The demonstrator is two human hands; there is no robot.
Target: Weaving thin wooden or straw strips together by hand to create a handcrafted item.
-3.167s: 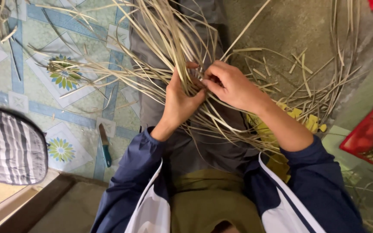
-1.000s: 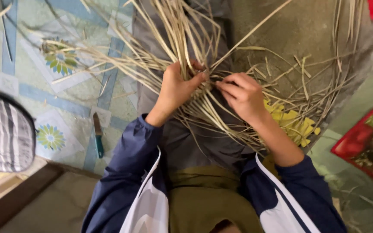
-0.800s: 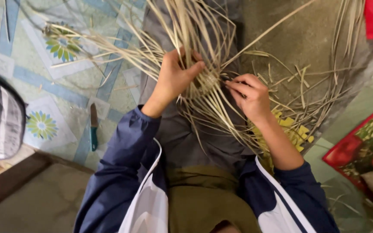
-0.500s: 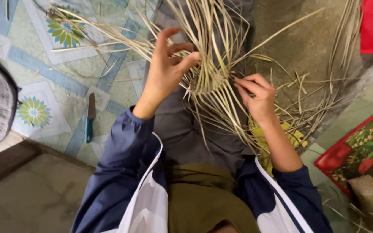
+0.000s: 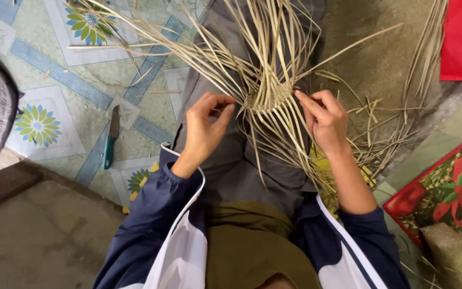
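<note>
Your right hand (image 5: 324, 120) pinches the edge of the small woven knot of pale straw strips (image 5: 267, 99) resting on your lap, while your left hand (image 5: 207, 128) hovers just beside it, fingers curled and holding nothing. With only one hand steadying the weave, the loose strips fanning outward could likely slip out of order or spring apart. Mind the knife (image 5: 111, 137) lying on the tiled floor (image 5: 54, 80) near your left elbow.

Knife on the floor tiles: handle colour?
Teal handle on the knife, with a dull grey blade; shows best in the head view.
</note>
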